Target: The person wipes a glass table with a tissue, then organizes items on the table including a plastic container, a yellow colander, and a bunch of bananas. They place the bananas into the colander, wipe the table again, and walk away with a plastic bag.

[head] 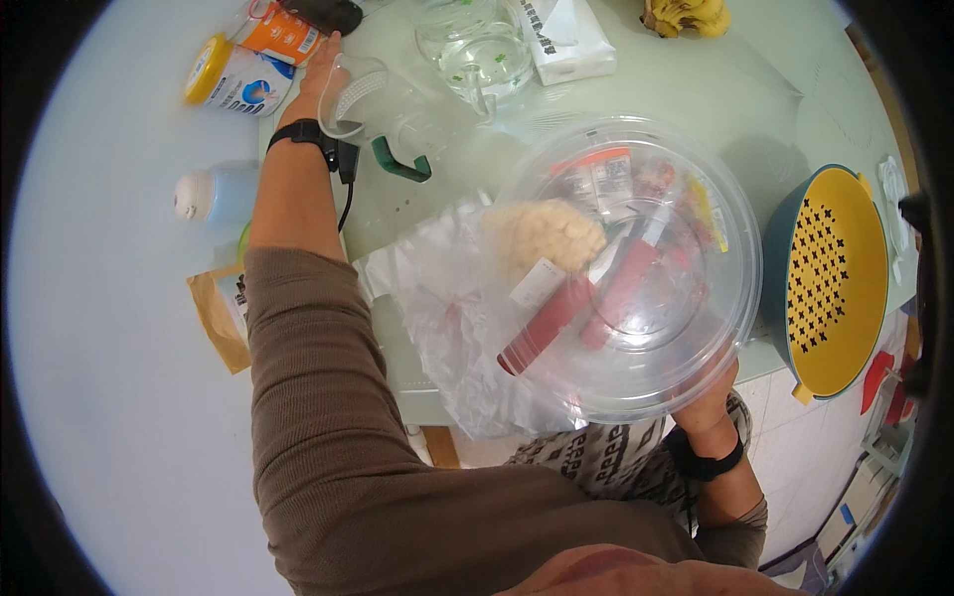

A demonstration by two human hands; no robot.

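My left hand (pixel 320 71) reaches to the far left of the table, beside an orange-labelled tub (pixel 277 33) and a dark object (pixel 328 11); its grip is not clear. A clear jug (pixel 406 127) with a green handle partly hides it. My right hand (pixel 704 395) holds the near right rim of a large round clear plastic bowl (pixel 648 372). Through or within the bowl show red stick-shaped packages (pixel 548 324), printed packets (pixel 600 182) and a pack of pale round pieces (pixel 548 235); whether each lies inside or underneath, I cannot tell. A crumpled clear plastic bag (pixel 455 320) lies to its left.
A yellow colander (pixel 838 283) in a dark teal bowl stands at the right edge. Glass cups (pixel 484 63), a tissue pack (pixel 570 45) and bananas (pixel 686 15) are at the back. A yellow-lidded tub (pixel 242 78), a pale blue bottle (pixel 223 195) and a brown pouch (pixel 220 316) line the left.
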